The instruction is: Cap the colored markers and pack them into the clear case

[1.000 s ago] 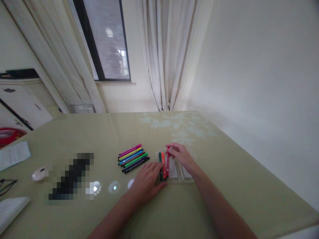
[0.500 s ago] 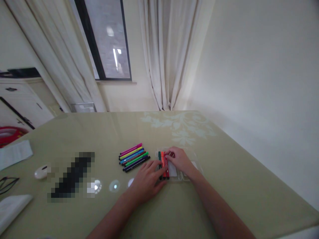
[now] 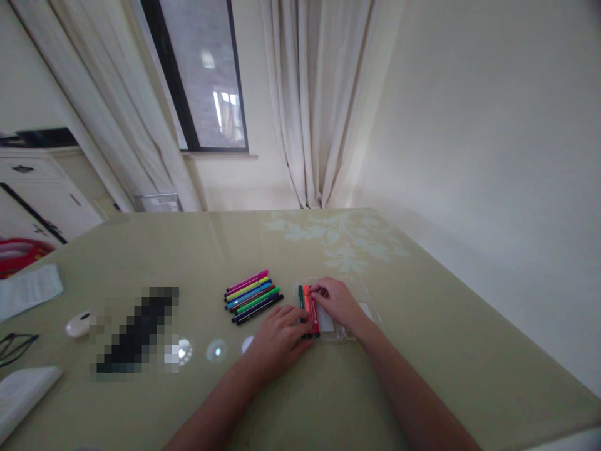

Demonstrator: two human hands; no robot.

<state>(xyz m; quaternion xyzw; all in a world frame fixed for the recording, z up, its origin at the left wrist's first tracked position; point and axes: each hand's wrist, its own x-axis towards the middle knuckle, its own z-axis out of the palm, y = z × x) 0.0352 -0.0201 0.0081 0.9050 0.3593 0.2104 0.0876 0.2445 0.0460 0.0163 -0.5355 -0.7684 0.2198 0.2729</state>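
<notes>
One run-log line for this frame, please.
left hand: resting on markers in clear case | right hand: pressing red marker into case | loose markers: on table

I count six loose markers (image 3: 253, 297) in a row near the middle of the bench (image 3: 422, 351), and three more markers (image 3: 307, 307) in one clear case (image 3: 340, 326). Both my hands rest there: left hand (image 3: 277, 341), right hand (image 3: 338, 302).

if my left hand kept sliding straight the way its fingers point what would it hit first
Probably the dark green marker, leftmost of three in the clear case; the left hand points up-right at it, fingertips apparently already touching its lower end, though contact is hard to judge.
</notes>
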